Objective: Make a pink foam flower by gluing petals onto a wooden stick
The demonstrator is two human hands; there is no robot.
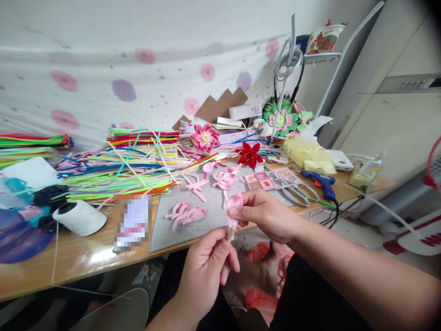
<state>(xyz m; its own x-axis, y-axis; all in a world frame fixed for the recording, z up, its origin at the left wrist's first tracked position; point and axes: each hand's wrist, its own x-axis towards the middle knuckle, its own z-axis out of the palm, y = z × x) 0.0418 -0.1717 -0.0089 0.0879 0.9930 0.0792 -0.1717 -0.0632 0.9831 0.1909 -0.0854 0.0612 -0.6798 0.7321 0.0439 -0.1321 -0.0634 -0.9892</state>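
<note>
My left hand (205,269) is closed round the lower end of a small stick below a pink pipe-cleaner flower bud (233,202). My right hand (263,214) pinches the pink bud at its top with thumb and fingers. Both hands hover just over the front edge of the wooden table (79,257). On the grey cutting mat (206,220) beyond them lie pink bent petal pieces (185,214), with more pink petal pieces (223,178) farther back.
A big heap of coloured pipe cleaners (131,161) covers the left back. Also there: a white thread spool (80,217), a pink finished flower (205,137), a red flower (249,154), scissors (299,193), a blue glue gun (322,183), a paint palette (272,177).
</note>
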